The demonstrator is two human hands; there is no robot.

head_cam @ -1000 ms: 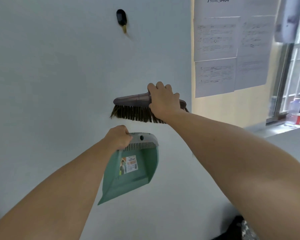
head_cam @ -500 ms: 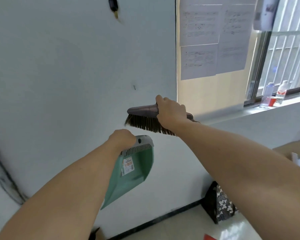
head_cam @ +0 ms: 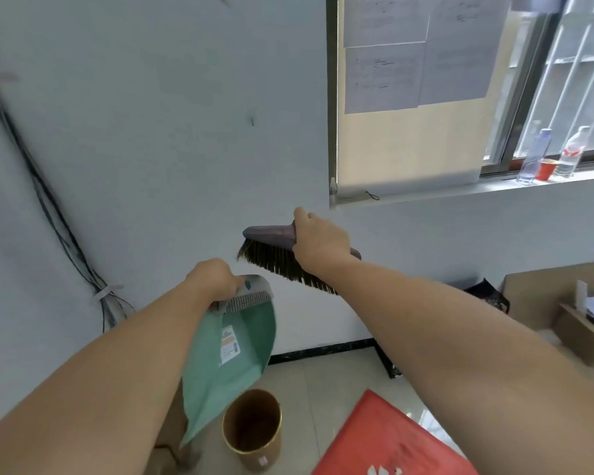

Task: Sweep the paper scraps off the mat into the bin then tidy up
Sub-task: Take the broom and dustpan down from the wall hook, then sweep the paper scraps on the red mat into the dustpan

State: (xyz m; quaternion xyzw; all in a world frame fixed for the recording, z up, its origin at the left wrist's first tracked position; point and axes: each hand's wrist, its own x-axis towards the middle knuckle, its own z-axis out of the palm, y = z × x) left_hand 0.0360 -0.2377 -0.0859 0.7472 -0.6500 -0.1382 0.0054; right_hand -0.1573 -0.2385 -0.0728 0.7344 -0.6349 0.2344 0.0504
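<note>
My left hand (head_cam: 213, 279) grips the top of a green dustpan (head_cam: 230, 358), which hangs down with its mouth pointing at the floor. My right hand (head_cam: 319, 241) holds a hand brush (head_cam: 275, 248) with a brown-grey back and dark bristles, held level in front of the white wall. Below the dustpan stands a round brown bin (head_cam: 252, 428) with a gold rim. A red mat (head_cam: 388, 443) lies on the tiled floor at the bottom right, with a few white paper scraps (head_cam: 383, 470) at its near edge.
A windowsill (head_cam: 494, 188) on the right carries two bottles and a red cup. Cardboard boxes (head_cam: 576, 323) sit at the right. A dark bag (head_cam: 487, 296) leans by the wall. Black cables (head_cam: 48, 207) run down the left wall.
My view has tilted down and right: the wall hook has left the frame, and the bin, red mat and floor have come into sight. Both hands keep their grips.
</note>
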